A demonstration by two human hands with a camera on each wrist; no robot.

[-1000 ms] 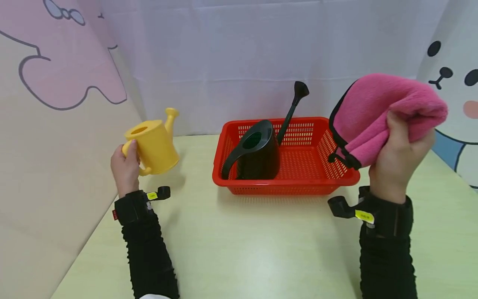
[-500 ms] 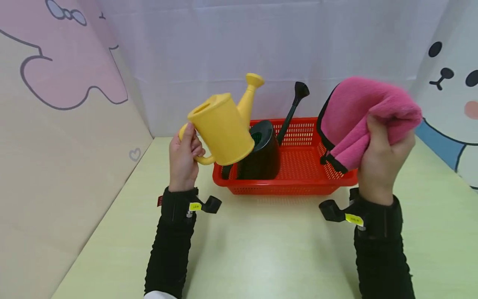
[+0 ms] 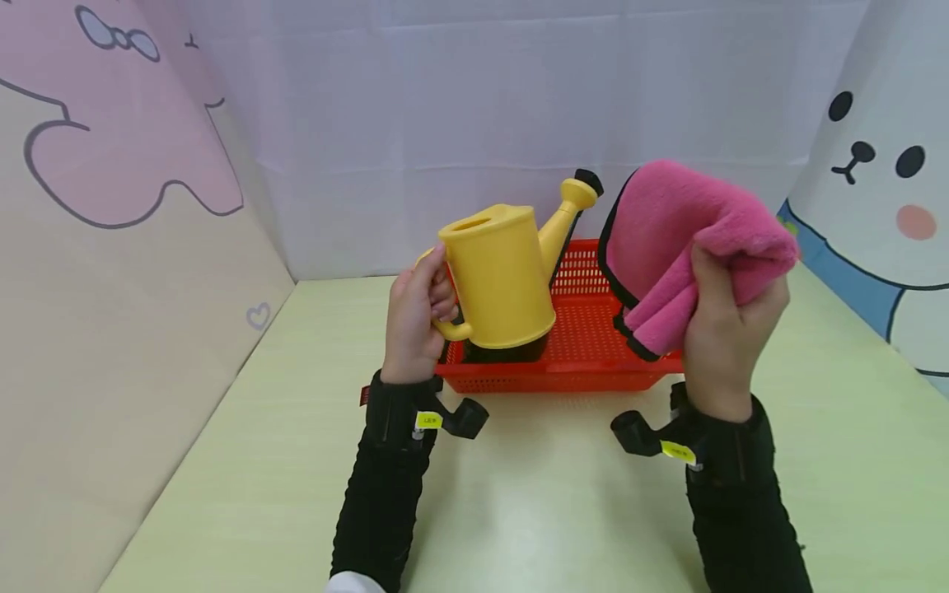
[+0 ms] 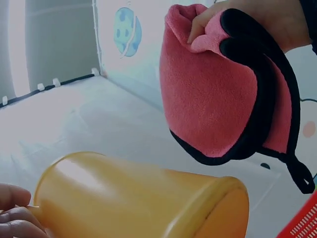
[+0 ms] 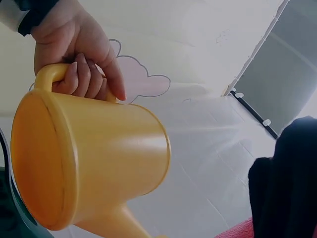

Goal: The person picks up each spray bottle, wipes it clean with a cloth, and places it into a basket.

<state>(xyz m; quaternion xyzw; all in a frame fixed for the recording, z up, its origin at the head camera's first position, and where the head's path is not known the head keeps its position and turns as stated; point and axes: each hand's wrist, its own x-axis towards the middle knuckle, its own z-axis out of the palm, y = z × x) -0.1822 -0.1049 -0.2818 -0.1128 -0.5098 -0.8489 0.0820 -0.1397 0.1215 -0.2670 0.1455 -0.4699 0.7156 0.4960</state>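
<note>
By the left hand, its fingers curled, the yellow can is gripped at the handle. Just right of that hand the can is held nearly upright, its spout slanted up toward the cloth but apart from it. Beyond, the dark can in the basket is partly hidden. The cloth, left of the right hand, is held bunched in its bent fingers.

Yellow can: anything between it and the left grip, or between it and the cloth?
Nothing visible, either way. The left grip is curled round the handle of the yellow can. Toward the cloth the gap looks open; in the head view, the dark spout and basket are behind, not between.
</note>
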